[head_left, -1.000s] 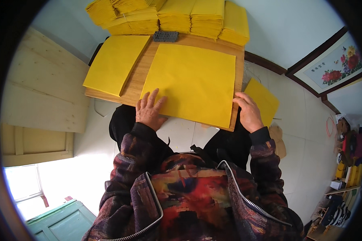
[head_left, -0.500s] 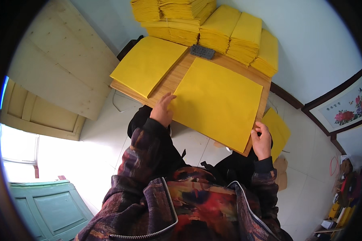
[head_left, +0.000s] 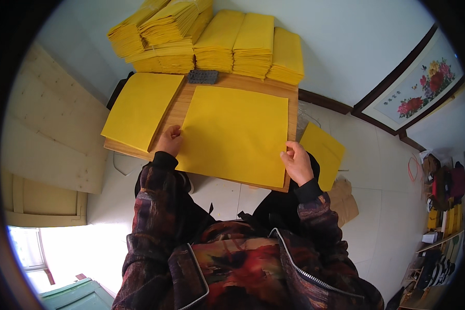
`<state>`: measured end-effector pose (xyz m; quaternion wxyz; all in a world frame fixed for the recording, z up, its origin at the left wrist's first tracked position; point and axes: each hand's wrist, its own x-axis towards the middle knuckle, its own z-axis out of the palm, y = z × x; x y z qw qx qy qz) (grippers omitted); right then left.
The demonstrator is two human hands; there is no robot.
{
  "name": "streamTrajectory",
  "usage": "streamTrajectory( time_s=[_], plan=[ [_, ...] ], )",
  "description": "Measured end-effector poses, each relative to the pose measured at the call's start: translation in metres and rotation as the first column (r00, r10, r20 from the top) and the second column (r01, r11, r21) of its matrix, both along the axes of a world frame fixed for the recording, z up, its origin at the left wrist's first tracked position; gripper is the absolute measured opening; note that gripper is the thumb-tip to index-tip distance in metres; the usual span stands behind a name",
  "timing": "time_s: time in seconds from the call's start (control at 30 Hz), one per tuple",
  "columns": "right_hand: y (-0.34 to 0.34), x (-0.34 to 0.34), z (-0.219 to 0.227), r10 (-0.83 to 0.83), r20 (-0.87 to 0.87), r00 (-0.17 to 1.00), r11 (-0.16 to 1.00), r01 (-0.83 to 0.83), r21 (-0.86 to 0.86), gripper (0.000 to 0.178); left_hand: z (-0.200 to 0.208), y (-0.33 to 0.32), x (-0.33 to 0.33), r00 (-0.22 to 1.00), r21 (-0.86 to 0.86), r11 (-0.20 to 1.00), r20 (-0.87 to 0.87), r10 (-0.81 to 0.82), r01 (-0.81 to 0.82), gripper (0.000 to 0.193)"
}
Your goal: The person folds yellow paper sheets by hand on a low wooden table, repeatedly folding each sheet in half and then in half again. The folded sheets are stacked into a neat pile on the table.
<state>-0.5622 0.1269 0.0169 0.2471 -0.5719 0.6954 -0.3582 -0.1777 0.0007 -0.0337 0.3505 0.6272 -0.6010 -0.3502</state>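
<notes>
A large yellow paper sheet (head_left: 232,137) lies before me on the wooden table (head_left: 173,114), its near edge reaching the table's front. The fingers of my left hand (head_left: 169,142) are curled closed at the sheet's left edge. On the opposite side, my right hand (head_left: 298,164) pinches the right edge between thumb and fingers. Whether more layers lie under the sheet is hard to see. Left of it rests a stack of yellow sheets (head_left: 142,108), close to my left hand. A dark grey textured block (head_left: 203,77) sits behind both.
Folded yellow paper bundles (head_left: 214,39) are piled along the table's back by the wall. Another yellow sheet (head_left: 323,155) is low at the right, above brown cardboard (head_left: 342,200). A framed flower picture (head_left: 416,85) leans at right; a plywood board (head_left: 51,124) stands left.
The view has turned, shifting the table leftward in the picture. My left fingers, stretched over the sheet's edge before, are now curled in at it. My right hand stays at the right edge.
</notes>
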Motion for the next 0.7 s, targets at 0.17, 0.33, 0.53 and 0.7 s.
streamTrajectory(
  time_s=[0.17, 0.33, 0.53, 0.7],
  plan=[
    [-0.004, -0.003, 0.005, 0.007, -0.002, 1.000, 0.998, -0.007, 0.069, 0.041, -0.002, 0.001, 0.001, 0.999, -0.055, 0.997, -0.019, -0.047, 0.045, 0.038],
    [0.005, 0.005, 0.016, 0.053, -0.231, 0.972, 0.985, -0.088, -0.146, 0.037, 0.027, 0.034, -0.011, 0.979, -0.164, 0.986, 0.203, 0.001, 0.033, 0.053],
    [0.028, 0.041, 0.026, 0.414, -0.433, 0.801, 0.855, -0.505, -0.117, 0.051, 0.061, 0.091, -0.040, 0.733, -0.085, 0.859, 0.569, -0.374, 0.504, 0.071],
    [0.030, 0.055, 0.020, 0.459, -0.517, 0.722, 0.855, -0.517, 0.037, 0.058, 0.061, 0.094, -0.047, 0.545, 0.020, 0.832, 0.747, -0.381, 0.555, 0.070]
  ],
)
